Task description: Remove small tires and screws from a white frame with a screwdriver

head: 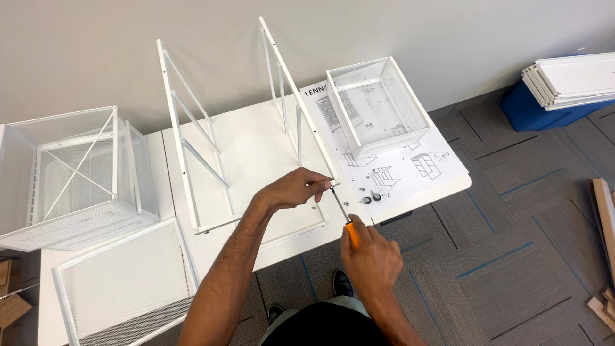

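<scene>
My right hand (371, 256) grips the orange handle of a screwdriver (341, 209), whose metal shaft points up to the left at the near end of a white metal frame (192, 144) lying on a white table (259, 144). My left hand (291, 190) pinches the frame's right rail right at the screwdriver's tip, fingers closed around the joint. Whether a screw sits under the fingertips is hidden. Small dark screws and fittings (370, 197) lie on the paper just right of the tip.
A white mesh basket (377, 106) stands on an unfolded instruction sheet (419, 170) at the table's right end. Another mesh basket (73, 176) and a mesh panel (122, 282) lie left. White boards (570, 80) rest on a blue bin (535, 112); wood pieces (603, 218) lie on carpet.
</scene>
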